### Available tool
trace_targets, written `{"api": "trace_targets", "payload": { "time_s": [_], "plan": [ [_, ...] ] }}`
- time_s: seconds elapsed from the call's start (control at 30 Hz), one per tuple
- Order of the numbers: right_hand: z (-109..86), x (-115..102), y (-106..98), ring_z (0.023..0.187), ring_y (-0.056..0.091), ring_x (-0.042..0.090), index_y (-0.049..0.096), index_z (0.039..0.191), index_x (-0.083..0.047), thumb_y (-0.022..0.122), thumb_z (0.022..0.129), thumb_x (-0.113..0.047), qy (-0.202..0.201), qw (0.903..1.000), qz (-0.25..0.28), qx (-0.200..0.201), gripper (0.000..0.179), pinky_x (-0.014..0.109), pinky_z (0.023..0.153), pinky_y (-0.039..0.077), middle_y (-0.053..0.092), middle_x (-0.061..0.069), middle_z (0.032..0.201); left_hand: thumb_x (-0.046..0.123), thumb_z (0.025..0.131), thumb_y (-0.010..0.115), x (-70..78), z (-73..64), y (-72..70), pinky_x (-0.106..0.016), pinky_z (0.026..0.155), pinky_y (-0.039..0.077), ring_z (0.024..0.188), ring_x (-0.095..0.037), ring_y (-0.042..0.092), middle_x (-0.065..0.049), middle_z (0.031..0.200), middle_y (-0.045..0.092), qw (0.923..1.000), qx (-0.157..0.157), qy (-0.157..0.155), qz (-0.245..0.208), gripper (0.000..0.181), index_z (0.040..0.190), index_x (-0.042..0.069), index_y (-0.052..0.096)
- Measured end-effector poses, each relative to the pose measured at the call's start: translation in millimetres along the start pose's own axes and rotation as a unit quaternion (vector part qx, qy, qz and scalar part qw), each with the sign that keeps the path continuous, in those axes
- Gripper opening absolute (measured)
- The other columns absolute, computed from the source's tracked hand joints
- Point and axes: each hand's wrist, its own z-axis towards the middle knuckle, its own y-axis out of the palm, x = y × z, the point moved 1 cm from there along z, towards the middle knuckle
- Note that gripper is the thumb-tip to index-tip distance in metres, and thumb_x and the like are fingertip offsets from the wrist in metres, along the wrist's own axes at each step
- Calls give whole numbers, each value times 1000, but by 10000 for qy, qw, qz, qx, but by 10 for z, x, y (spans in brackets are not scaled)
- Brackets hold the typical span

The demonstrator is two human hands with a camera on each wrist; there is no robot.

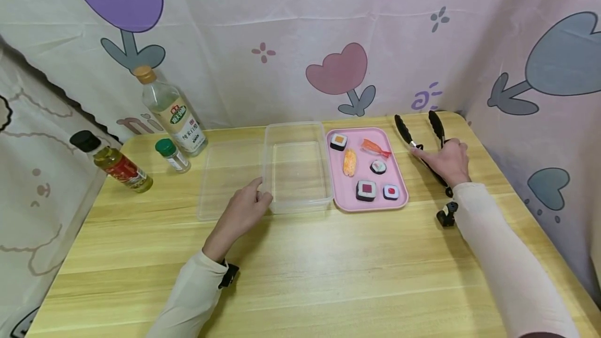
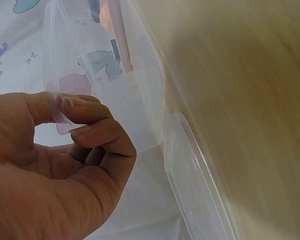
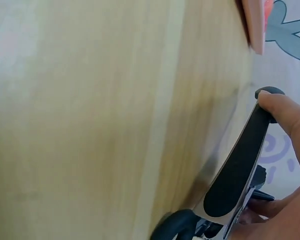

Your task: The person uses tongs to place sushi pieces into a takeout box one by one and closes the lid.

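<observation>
My left hand (image 1: 245, 206) is at the near-left corner of a clear plastic container (image 1: 300, 206). In the left wrist view its thumb and fingers pinch the container's rim (image 2: 54, 107). A flat clear lid (image 1: 217, 181) lies just left of the container. On the right, my right hand (image 1: 448, 163) holds a pair of black-handled tongs (image 3: 235, 175); their arms stand spread apart, with the black tips toward the back. Right of the container, a pink tray (image 1: 371, 206) carries several toy sushi pieces, among them a shrimp (image 1: 375, 148) and an orange-topped piece (image 1: 349, 163).
At the back left stand a tall clear bottle (image 1: 176, 113) with a tan cap and a small green-capped jar (image 1: 172, 156). A black-capped oil bottle (image 1: 119, 166) is further left. A patterned curtain (image 1: 281, 67) hangs behind the wooden table (image 1: 328, 275).
</observation>
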Motion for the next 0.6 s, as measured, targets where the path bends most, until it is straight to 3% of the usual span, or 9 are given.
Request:
{"api": "trace_targets", "payload": {
  "time_s": [0.23, 0.43, 0.6],
  "plan": [
    [-105, -57, -106, 107, 49, 53, 32, 139, 22, 70, 85, -62, -238, 9995, 198, -24, 107, 65, 93, 43, 46, 41, 122, 17, 97, 43, 1, 6, -3, -25, 46, 25, 48, -10, 24, 6, 56, 31, 10000, -28, 22, -28, 61, 151, -9, 35],
    [-214, -50, -194, 128, 39, 59, 18, 152, 16, 71, 84, -64, -439, 9981, 421, -101, 118, 69, 104, 34, 36, 45, 142, 17, 97, 43, -7, 6, -1, -26, 45, 25, 48, -10, 25, 6, 56, 33, 10000, -18, 1, -62, 61, 152, -8, 36],
    [-321, -32, -255, 130, 40, 56, 22, 153, 13, 73, 82, -64, -548, 9963, 651, -65, 117, 69, 103, 34, 36, 42, 146, 17, 98, 43, -11, -2, 1, -25, 45, 24, 48, -10, 24, 6, 56, 32, 9999, -26, 16, -99, 61, 152, -8, 35]
  ]
}}
